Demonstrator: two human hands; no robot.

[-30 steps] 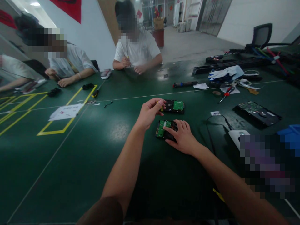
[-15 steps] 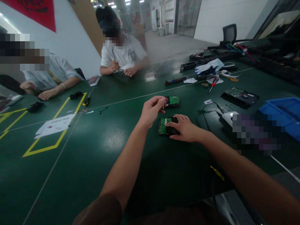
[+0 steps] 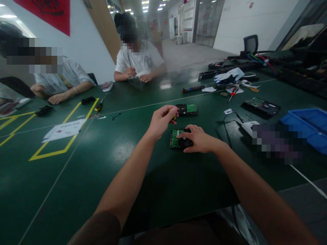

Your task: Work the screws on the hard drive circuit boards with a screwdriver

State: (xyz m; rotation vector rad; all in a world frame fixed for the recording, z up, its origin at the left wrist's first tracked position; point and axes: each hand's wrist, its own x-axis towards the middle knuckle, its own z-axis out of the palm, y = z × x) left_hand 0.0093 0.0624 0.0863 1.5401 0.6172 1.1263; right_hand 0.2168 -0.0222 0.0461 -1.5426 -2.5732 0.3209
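My left hand (image 3: 163, 120) is closed in a pinch around a small yellow tool (image 3: 175, 117); its lower end is hard to make out. It is held just above and left of a hard drive (image 3: 181, 143) that lies with its green circuit board up. Over that drive's right half rests my right hand (image 3: 200, 139), gripping it between thumb and fingers, the index finger on the board. A second hard drive (image 3: 191, 109), also board up, lies just beyond; my left hand covers its left end.
Right: a third hard drive (image 3: 262, 107), a blue bin (image 3: 309, 127), a cabled white device (image 3: 249, 126), a red screwdriver (image 3: 232, 94) and gloves (image 3: 230, 75). Left: papers (image 3: 63, 131), a yellow-black screwdriver (image 3: 99, 105) and yellow tape (image 3: 51, 155). Two people (image 3: 140, 63) sit across the table.
The camera view has shifted slightly. My hands and the near hard drive have moved a little left relative to the far drive; both holds stay the same.
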